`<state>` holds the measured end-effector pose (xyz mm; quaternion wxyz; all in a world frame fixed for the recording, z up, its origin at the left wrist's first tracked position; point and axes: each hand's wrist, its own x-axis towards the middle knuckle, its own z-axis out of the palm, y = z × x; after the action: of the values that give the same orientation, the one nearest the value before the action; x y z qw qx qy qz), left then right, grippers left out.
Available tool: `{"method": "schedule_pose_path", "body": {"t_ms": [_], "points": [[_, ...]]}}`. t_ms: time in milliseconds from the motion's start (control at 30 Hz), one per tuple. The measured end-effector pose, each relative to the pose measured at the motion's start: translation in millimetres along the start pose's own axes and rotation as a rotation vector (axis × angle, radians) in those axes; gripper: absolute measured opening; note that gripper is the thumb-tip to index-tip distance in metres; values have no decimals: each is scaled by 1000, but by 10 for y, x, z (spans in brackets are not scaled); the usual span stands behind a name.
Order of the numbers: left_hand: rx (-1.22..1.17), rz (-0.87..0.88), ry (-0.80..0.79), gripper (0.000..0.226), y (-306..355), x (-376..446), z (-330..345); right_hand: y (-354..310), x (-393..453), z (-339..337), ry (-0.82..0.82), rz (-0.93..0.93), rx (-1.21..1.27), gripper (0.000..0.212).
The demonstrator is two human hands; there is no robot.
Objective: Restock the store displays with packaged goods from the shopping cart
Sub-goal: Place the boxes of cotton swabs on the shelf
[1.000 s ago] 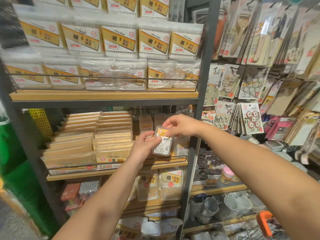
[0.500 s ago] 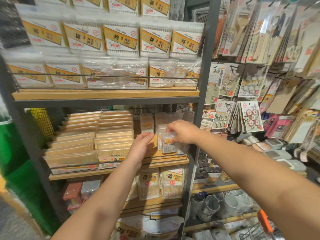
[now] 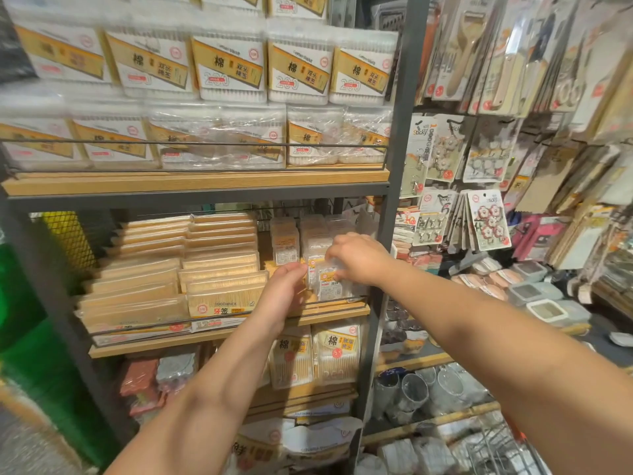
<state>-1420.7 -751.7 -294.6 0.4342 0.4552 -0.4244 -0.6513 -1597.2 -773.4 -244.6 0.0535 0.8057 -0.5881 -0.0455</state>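
Note:
A small clear plastic box with an orange label (image 3: 328,282) stands at the right end of the middle wooden shelf (image 3: 329,309), behind the wire rail. My right hand (image 3: 356,257) grips its top from above. My left hand (image 3: 286,289) reaches in from the left, its fingertips touching the box's left side. More clear boxes of the same kind (image 3: 286,242) stand just behind it. Whether the box rests fully on the shelf is hidden by my hands.
Flat toothpick packs (image 3: 219,269) fill the left of the middle shelf. Cotton swab boxes (image 3: 298,63) line the upper shelf and swab bags (image 3: 334,354) the lower one. A grey upright post (image 3: 394,200) borders the shelf. Hanging hook cards (image 3: 488,221) are to the right. The cart's wire (image 3: 507,450) shows bottom right.
Both hands carried the small clear box forward and down from in front of the shelf onto the right end of the middle shelf. The camera moved closer.

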Motion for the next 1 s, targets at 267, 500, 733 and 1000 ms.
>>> {"method": "schedule_pose_path", "body": {"t_ms": [267,500,733,1000], "points": [[27,48,85,14,-174,12,184,2,-347,-59,127,149,337,44],[254,82,-120,7,-672,-430,889,482,-1480,323,163,412,706,27],[320,-36,-431,13,-1123,-875,2402,1325,-3198,911,116,709,835,9],[467,-293,-761,6,-2289,-1657,4218,2035,-5406,1562,26,1142,978,15]]}}
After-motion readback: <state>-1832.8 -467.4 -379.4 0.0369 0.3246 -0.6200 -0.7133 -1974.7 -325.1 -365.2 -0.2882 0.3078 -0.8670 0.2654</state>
